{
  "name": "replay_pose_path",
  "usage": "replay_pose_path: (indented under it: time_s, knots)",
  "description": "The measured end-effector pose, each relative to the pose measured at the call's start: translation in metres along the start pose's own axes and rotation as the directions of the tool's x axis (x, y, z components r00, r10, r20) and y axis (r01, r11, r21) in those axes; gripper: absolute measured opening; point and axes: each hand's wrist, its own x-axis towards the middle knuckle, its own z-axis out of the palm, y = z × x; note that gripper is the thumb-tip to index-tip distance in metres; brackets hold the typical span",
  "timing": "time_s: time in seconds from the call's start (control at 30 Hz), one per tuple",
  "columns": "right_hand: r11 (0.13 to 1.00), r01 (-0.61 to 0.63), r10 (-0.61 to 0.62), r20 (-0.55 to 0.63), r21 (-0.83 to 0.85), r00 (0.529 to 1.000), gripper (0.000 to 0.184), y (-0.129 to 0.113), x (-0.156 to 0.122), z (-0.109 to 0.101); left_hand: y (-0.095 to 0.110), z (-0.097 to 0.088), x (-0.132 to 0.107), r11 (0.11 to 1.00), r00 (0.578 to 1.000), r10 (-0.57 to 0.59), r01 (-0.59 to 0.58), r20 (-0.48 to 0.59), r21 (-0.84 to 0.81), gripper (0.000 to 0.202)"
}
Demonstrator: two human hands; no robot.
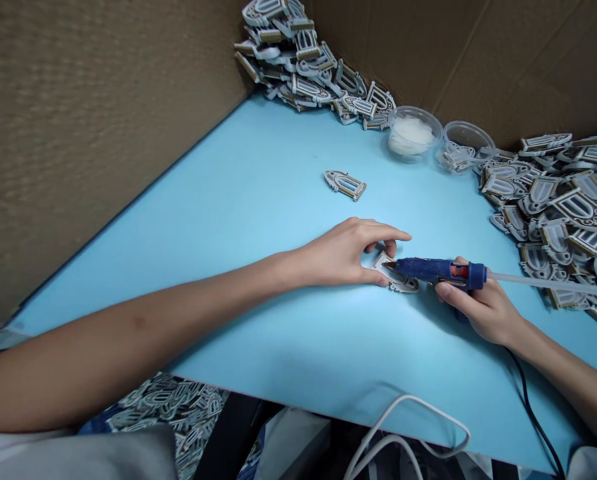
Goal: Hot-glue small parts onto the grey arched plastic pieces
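Now, right hand [478, 310] grips a glue gun [433, 271] (left hand [336, 257] touches a cutout [403, 285]).

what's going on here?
A person's left hand is pressing on a small arched cutout on a blue board. Their right hand holds a blue glue gun, its nozzle at the cutout. One more cutout lies alone on the board. Big heaps of cutouts sit at the right and in the back corner, near two clear tubs, one holding white stuff.
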Motion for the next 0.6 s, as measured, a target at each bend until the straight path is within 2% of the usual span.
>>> replay_pose_path:
  time_s: [0.13, 0.2, 0.23, 0.3, 0.33, 0.4, 0.43, 0.53, 0.6]
  knots:
    - [0.993, 0.025, -0.021, -0.031, 0.117, 0.999, 0.044, 0.005, -0.005, 0.006, -0.002, 0.001, 0.000, 1.000, 1.000, 0.003, -0.003, -0.006, -0.002, 0.065]
    - [0.975, 0.091, -0.060, -0.155, 0.204, 0.986, 0.034, 0.010, -0.006, 0.006, -0.004, 0.000, 0.000, 1.000, 1.000, 0.010, -0.010, -0.002, -0.004, 0.065]
    - [0.971, 0.133, -0.083, -0.245, 0.198, 0.966, 0.029, 0.013, -0.005, 0.006, -0.004, 0.000, 0.000, 1.000, 1.000, 0.015, -0.015, 0.004, -0.003, 0.064]
    - [0.984, 0.173, -0.147, -0.391, 0.033, 0.909, 0.021, 0.019, -0.001, 0.003, -0.004, -0.002, -0.001, 1.000, 0.999, 0.029, -0.029, 0.022, 0.006, 0.062]
    - [0.983, 0.158, -0.183, -0.414, -0.094, 0.892, 0.019, 0.021, 0.001, 0.002, -0.003, -0.003, -0.001, 0.999, 0.999, 0.035, -0.036, 0.028, 0.017, 0.059]
    - [0.952, 0.092, -0.200, -0.369, -0.290, 0.908, 0.017, 0.025, 0.005, 0.000, -0.001, -0.006, -0.002, 0.998, 0.999, 0.038, -0.039, 0.026, 0.054, 0.051]
    - [0.944, 0.053, -0.167, -0.335, -0.325, 0.927, 0.018, 0.026, 0.007, 0.000, 0.001, -0.008, -0.002, 0.996, 1.000, 0.027, -0.028, 0.012, 0.080, 0.046]
    - [0.968, -0.034, -0.034, -0.263, -0.250, 0.964, 0.042, 0.029, 0.010, 0.001, 0.002, -0.015, -0.003, 0.993, 0.996, -0.050, 0.057, -0.069, 0.102, 0.034]
    - [0.983, -0.006, -0.037, -0.232, -0.182, 0.972, 0.050, 0.031, 0.012, 0.003, 0.001, -0.021, -0.001, 0.989, 0.984, -0.130, 0.137, -0.125, 0.053, 0.032]
